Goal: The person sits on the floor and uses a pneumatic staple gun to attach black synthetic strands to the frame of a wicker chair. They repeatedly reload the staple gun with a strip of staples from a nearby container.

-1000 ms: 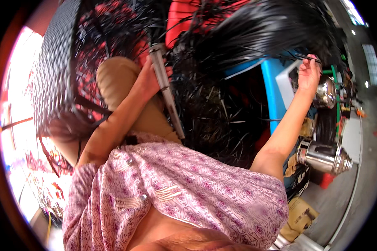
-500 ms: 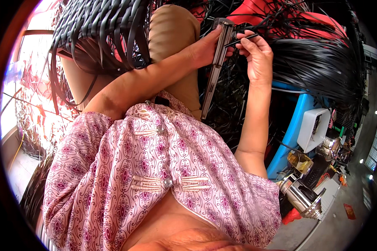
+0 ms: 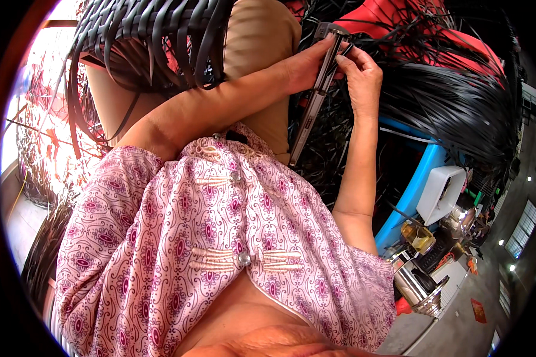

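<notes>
Left hand (image 3: 307, 65) gripping bar (image 3: 315, 101) to steady it; right hand (image 3: 357, 71) pinching strip (image 3: 346, 49) against its top.

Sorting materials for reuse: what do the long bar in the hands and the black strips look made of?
The long bar: likely metal, grey with a dull sheen and straight, rigid edges. The black strips: probably plastic or synthetic rattan, glossy, flat and bending freely in bundles.

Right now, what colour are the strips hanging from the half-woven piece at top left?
Black, glossy strips; head view shows them best.
</notes>
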Demonstrator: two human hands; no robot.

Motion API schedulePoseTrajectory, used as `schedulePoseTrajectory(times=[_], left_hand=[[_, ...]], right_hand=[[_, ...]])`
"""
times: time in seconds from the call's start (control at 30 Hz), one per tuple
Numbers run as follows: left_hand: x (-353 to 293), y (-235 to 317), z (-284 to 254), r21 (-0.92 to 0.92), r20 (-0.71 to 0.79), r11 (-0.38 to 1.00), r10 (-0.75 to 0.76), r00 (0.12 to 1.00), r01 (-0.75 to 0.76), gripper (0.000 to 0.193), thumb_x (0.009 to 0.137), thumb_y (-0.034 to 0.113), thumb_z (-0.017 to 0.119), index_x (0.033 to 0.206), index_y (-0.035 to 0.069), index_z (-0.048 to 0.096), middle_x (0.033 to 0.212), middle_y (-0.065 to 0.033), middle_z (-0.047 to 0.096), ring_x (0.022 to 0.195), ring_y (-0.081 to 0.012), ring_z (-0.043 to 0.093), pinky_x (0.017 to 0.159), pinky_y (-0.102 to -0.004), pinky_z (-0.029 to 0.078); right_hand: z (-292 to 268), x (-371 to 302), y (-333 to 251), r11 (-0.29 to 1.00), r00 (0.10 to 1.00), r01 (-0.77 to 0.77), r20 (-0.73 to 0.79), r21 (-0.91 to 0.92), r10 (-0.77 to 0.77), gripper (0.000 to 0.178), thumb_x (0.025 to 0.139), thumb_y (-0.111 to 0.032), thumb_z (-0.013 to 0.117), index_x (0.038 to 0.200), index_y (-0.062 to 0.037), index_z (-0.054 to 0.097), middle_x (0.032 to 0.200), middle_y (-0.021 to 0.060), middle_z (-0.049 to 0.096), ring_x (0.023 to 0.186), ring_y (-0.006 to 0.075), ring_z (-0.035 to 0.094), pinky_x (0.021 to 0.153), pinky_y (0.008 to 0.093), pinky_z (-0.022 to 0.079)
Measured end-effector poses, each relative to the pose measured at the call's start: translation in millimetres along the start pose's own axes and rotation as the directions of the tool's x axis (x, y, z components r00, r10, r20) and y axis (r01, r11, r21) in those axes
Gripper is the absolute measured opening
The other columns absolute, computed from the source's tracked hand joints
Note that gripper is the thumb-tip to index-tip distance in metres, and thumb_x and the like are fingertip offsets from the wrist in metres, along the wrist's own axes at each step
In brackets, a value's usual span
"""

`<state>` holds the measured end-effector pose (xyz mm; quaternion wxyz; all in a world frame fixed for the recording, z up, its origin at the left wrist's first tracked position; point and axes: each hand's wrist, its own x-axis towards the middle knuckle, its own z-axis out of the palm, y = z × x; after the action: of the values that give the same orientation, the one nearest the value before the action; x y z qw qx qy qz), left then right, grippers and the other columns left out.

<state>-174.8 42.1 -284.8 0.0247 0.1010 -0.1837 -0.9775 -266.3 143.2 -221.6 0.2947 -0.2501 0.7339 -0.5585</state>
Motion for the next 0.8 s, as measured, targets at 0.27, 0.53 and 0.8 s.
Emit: schedulePoseTrajectory(times=[0.27, 0.53, 0.8], left_hand=[[5.1, -1.3, -1.8, -0.033, -0.007, 0.999, -0.020, 1.000, 0.020, 0.055, 0.090, 0.064, 0.051, 0.121, 0.019, 0.056, 0.112, -0.0007, 0.061, 0.107, -0.0173, 0.058, 0.092, -0.0371, 0.047], [7.0, -8.1, -9.4, -0.006, -0.051, 0.998, -0.062, 0.997, 0.061, 0.065, 0.091, 0.068, 0.045, 0.128, 0.015, 0.053, 0.119, -0.0048, 0.061, 0.110, -0.0189, 0.059, 0.095, -0.0373, 0.046], [18.6, -6.5, -25.3, 0.022, -0.004, 0.987, -0.158, 0.987, 0.158, 0.071, 0.089, 0.071, 0.043, 0.125, 0.011, 0.054, 0.120, -0.0138, 0.062, 0.106, -0.0270, 0.062, 0.087, -0.0438, 0.051]], right_hand=[[8.6, -2.1, 4.9, 0.917, 0.990, 0.082, -0.077, -0.390, -0.121, 0.037, 0.076, -0.009, 0.073, 0.112, -0.0057, 0.067, 0.084, 0.0093, 0.071, 0.074, 0.0183, 0.068, 0.068, 0.0328, 0.052], [15.4, -14.7, 9.6, 0.779, 0.960, 0.195, -0.046, -0.596, -0.275, 0.045, 0.074, -0.003, 0.074, 0.118, -0.0040, 0.062, 0.076, 0.0049, 0.067, 0.066, 0.0130, 0.064, 0.062, 0.0275, 0.051], [-52.6, -57.2, 2.4, 0.938, 0.880, 0.105, -0.408, -0.332, -0.243, 0.042, 0.082, -0.007, 0.074, 0.122, -0.0007, 0.060, 0.087, 0.0030, 0.065, 0.075, 0.0074, 0.058, 0.070, 0.0235, 0.050]])
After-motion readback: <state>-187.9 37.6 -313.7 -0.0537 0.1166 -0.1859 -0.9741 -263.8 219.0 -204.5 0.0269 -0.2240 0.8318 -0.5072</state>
